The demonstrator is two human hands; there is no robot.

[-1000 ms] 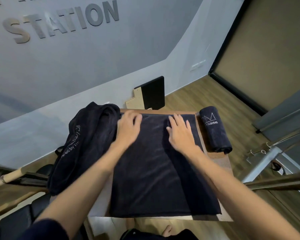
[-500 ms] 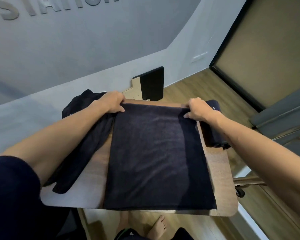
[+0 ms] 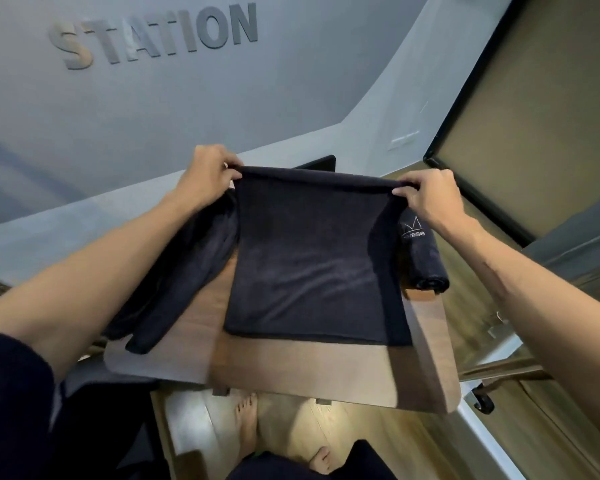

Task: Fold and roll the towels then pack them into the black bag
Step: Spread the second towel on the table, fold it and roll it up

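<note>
A dark navy towel (image 3: pixel 312 258) lies folded on the small wooden table (image 3: pixel 326 372), its far edge lifted off the surface. My left hand (image 3: pixel 207 174) pinches the far left corner and my right hand (image 3: pixel 426 195) pinches the far right corner, holding that edge up and toward me. A rolled towel (image 3: pixel 423 258) with a white logo lies at the table's right side, just under my right wrist. The black bag (image 3: pixel 184 268) lies crumpled along the left side of the table, partly hidden by my left forearm.
A black-and-tan board (image 3: pixel 321 162) leans against the grey wall behind the table. A metal frame with a castor (image 3: pixel 482 400) stands to the right. My bare feet (image 3: pixel 246 420) show on the wooden floor below the table's near edge.
Both hands went from lying flat on the towel to taking its far corners, and now they have lifted that edge up off the table and toward me.
</note>
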